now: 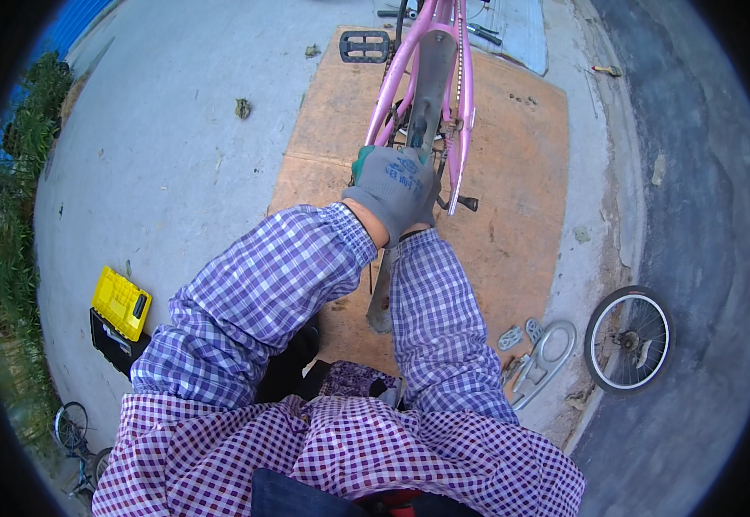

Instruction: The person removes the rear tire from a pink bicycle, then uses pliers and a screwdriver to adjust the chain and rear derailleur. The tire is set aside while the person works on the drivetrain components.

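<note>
A pink bicycle frame (388,103) stands ahead of me, with a long grey mudguard (433,73) between its rear stays and a black pedal (364,47) at its left. My left hand (395,185), in a grey glove with green on the finger side, is closed at the back of the frame, over the mudguard. What it grips is hidden beneath it. Close against it on the right is my right hand (431,207), also gloved and mostly covered by the left, so its fingers do not show. Below my wrists the mudguard's rounded end comes back into sight.
Under the bicycle lies a brown board (513,172). At right are a loose wheel (629,340) and a grey chain guard (551,362) beside small metal parts. An open yellow-lidded toolbox (122,302) sits at left. Tools (484,34) lie beyond the frame.
</note>
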Available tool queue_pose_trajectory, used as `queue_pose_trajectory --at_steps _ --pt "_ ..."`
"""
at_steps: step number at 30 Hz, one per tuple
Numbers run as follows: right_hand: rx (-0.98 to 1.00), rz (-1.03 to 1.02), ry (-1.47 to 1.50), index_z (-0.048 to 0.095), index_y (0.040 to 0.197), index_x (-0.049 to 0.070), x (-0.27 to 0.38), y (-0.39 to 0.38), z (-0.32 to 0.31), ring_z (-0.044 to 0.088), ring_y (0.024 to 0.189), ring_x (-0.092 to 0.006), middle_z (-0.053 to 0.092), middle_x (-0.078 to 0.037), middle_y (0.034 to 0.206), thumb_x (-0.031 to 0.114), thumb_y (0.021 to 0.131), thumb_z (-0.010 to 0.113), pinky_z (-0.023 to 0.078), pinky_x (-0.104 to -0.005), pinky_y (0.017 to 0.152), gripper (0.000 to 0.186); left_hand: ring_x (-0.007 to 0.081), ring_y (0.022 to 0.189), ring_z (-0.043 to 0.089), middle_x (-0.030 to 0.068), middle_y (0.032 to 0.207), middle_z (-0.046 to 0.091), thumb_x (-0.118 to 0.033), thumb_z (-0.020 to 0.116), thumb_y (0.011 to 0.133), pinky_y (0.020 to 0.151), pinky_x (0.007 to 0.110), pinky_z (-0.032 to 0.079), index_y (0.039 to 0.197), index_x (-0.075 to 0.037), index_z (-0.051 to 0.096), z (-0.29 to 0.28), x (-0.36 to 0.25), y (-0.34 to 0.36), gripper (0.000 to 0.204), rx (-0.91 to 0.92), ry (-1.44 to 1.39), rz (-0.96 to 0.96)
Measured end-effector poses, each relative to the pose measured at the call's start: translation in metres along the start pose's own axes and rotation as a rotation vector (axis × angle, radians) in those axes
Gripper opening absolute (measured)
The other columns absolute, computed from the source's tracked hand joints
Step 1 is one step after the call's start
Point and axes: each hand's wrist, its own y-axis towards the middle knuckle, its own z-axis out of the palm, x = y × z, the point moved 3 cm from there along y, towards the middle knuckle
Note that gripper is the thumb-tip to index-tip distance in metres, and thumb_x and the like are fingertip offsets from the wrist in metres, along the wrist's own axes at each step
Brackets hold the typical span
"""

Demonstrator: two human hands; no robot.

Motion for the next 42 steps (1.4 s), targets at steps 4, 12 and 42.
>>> queue_pose_trajectory --at_steps 4,12,42 --pt "0.004 0.013 -0.013 0.066 0.123 0.005 0.0 0.0 0.002 0.069 0.093 -0.0252 0.071 -0.011 0.107 0.033 0.104 0.061 0.058 -0.0381 0.083 0.034 0.0239 0.083 0.075 0.0084 0.098 0.072 -0.022 0.069 0.091 0.066 0.041 0.057 0.115 -0.006 0.065 0.001 0.003 0.004 0.029 -0.041 -0.091 -0.042" --pt "0.023 0.028 -0.026 0.066 0.123 0.006 0.003 0.003 0.006 0.069 0.094 -0.0256 0.071 -0.011 0.107 0.033 0.104 0.06 0.058 -0.0387 0.084 0.034 0.0229 0.081 0.075 0.0097 0.095 0.072 -0.02 0.068 0.092 0.063 0.041 0.056 0.114 -0.006 0.065 0.0 0.001 0.005 0.026 -0.26 -0.054 -0.14" --pt "0.021 0.032 -0.026 0.066 0.124 0.006 0.004 -0.005 0.008 0.068 0.097 -0.0274 0.071 -0.012 0.11 0.034 0.105 0.059 0.057 -0.0409 0.087 0.035 0.0222 0.084 0.076 0.0068 0.097 0.07 -0.022 0.065 0.095 0.06 0.04 0.061 0.119 -0.01 0.067 -0.009 0.0 0.001 0.027 -0.059 -0.113 -0.03"
